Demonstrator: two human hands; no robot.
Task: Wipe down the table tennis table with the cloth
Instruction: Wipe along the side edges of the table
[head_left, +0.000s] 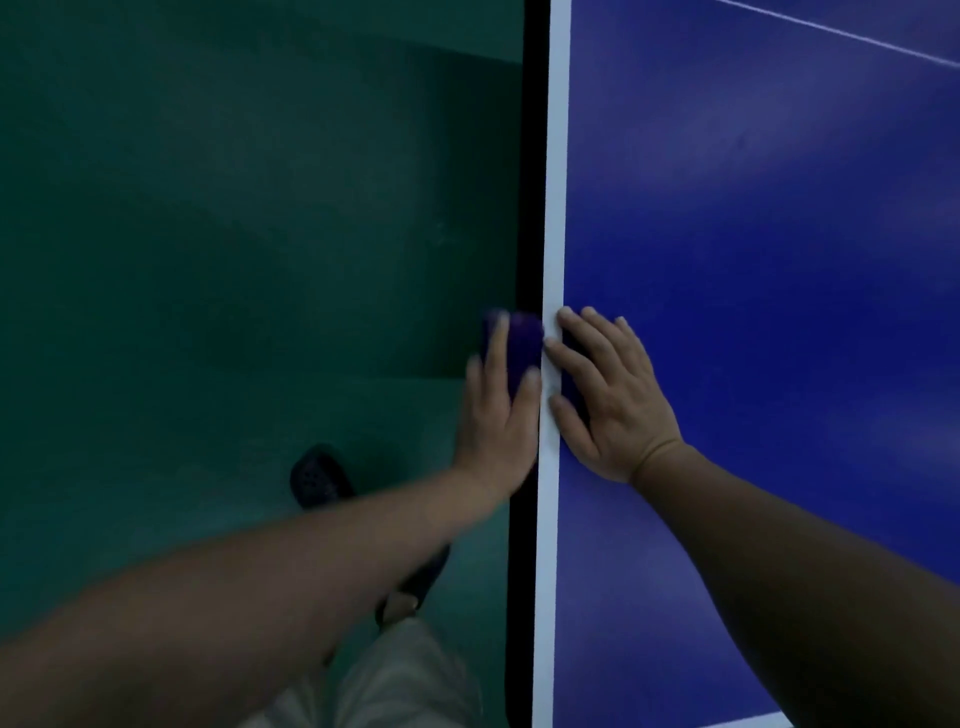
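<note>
From the head view, the left hand (498, 421) lies with fingers straight, pressing a purple cloth (517, 343) against the black side edge (530, 156) of the blue worktop (753, 234). The cloth sits under its fingertips. Just right of it, the right hand (608, 400) rests flat and spread on the worktop, holding nothing, fingertips on the white line (553, 182). Below the left arm, a dark shoe (317, 475) stands on the green floor (234, 208).

The cloth (519, 348) is a blur, mostly under the left hand (498, 415). The left forearm (311, 571) hides part of a shoe (317, 475). The table (753, 234) runs off past top and right.
</note>
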